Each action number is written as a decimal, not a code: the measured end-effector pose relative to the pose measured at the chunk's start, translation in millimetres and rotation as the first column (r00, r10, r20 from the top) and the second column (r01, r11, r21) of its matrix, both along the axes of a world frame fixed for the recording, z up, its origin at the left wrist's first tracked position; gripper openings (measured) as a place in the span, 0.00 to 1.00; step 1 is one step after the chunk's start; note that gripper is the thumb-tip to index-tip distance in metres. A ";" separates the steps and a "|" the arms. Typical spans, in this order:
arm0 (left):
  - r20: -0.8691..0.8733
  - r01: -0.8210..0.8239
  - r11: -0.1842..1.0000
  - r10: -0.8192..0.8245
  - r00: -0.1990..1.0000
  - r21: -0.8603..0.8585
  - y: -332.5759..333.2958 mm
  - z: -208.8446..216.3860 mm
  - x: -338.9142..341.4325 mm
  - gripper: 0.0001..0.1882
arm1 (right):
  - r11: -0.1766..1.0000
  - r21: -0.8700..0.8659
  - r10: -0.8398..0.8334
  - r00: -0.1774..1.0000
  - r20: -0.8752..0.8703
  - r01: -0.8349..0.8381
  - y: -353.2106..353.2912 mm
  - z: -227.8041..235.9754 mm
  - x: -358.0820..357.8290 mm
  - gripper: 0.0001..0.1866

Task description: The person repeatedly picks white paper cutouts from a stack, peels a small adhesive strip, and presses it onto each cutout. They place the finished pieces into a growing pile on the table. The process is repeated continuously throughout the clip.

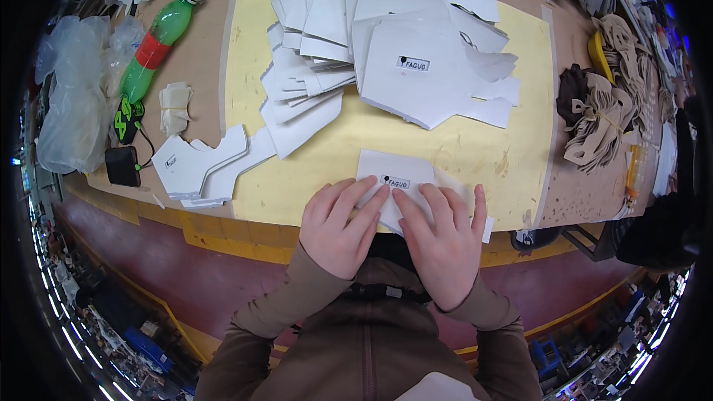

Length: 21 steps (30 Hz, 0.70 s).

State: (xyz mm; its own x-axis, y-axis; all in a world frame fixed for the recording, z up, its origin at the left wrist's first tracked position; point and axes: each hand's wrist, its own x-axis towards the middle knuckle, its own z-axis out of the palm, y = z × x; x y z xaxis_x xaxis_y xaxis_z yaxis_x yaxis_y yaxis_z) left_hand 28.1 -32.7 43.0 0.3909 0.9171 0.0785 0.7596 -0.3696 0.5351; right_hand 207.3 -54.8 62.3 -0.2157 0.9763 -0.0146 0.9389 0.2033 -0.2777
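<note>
A white cut piece, seemingly leather or fabric, (371,161) lies flat near the table's front edge, with a small dark-framed printed label (396,182) on it. My left hand (334,230) rests on the piece's left side, its fingers stretched toward the label. From the right, my right hand (444,245) lies on the same piece with fingers spread, the foremost tips just under the label. Both hands touch the piece without gripping it. Part of its lower edge is hidden beneath them. Beyond, a large pile of similar white pieces (416,93) has one matching label showing on top.
A yellow sheet (512,171) covers the table's middle. On the left are labelled white pieces (215,160), a green bottle (172,22), a black device with a cable (122,166) and plastic bags (74,96). Bundles of beige pieces (601,122) sit at right.
</note>
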 end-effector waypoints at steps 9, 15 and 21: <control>0.033 0.004 1.000 -0.004 0.999 -0.020 -1.1 -6.0 -3.2 0.24 | 0.998 -0.027 0.051 0.993 -0.109 -0.054 11.9 5.0 10.6 0.21; 0.129 -0.199 0.977 0.208 0.970 -0.081 3.6 -14.2 -1.6 0.32 | 0.949 -0.095 -0.315 0.876 -0.366 0.302 2.2 9.0 42.6 0.16; 0.534 -0.184 0.883 0.415 0.737 -0.432 -4.0 -46.9 -15.7 0.24 | 0.969 -0.038 -0.242 0.916 -0.321 0.242 -8.7 -16.7 36.4 0.18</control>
State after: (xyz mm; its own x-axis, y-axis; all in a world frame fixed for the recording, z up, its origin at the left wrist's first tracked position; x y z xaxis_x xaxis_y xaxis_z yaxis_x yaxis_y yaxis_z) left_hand 12.4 -36.7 -3.9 0.0681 0.9891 -0.1303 0.2800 0.1064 0.9541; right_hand 243.7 -63.5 45.6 0.0345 0.9992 0.0187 0.8204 -0.0176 -0.5716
